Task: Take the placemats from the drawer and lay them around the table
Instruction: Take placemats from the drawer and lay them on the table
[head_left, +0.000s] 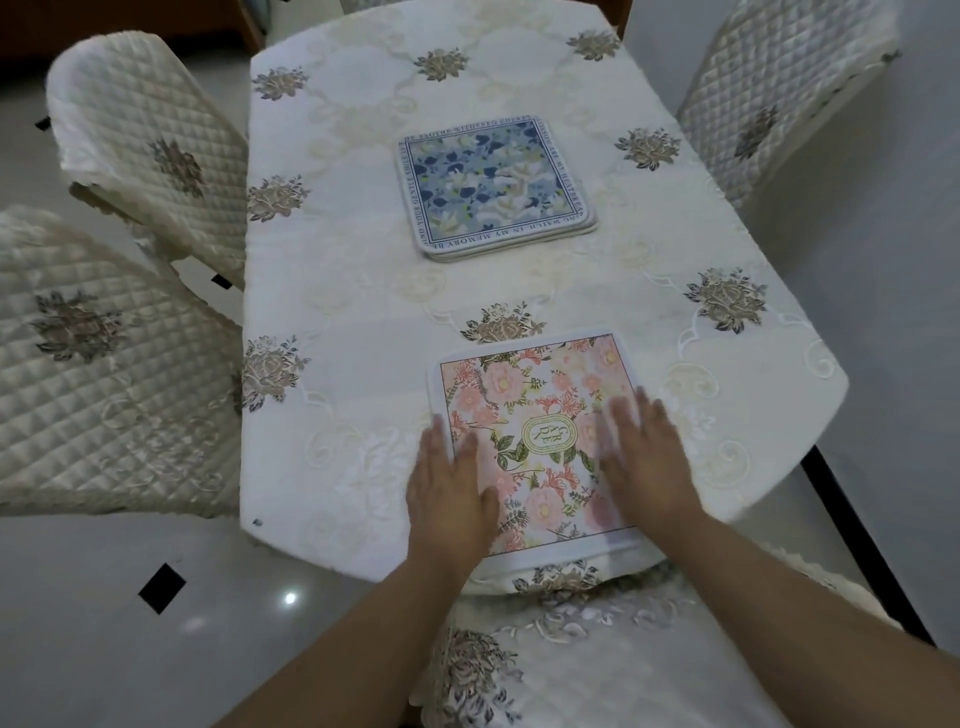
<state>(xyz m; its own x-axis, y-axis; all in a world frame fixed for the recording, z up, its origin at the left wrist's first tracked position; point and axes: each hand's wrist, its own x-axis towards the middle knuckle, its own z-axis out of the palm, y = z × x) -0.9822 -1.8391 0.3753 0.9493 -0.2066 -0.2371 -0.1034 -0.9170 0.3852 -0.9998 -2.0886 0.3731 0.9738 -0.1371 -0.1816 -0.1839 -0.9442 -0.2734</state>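
— Pink and flowered: looking at a pink placemat (535, 441) lying flat at the near end of the table (363, 291), just inside the rounded edge
— Holding it with both hands?
— Pressing, not gripping. Laying the left hand (449, 493) palm down over the mat's left border, keeping the fingers straight and close together, partly overhanging onto the tablecloth (332, 483). Laying the right hand (644, 457) flat on the mat's right side, keeping the fingers straight and slightly spread; blurring a little there
— Seeing the other mats anywhere?
— Sitting mid-table, well apart from the pink one: piling up as a blue placemat stack (496, 184), showing slightly stepped edges at the near corner and lettering round the border
— Counting them?
— Failing to; looking too thin to tell
— Anything standing around?
— Noticing a near left chair (104, 374) and a far left chair (150, 150) standing beside the table's left side, both wearing quilted cream covers; spotting a right chair (779, 88) near the far right corner
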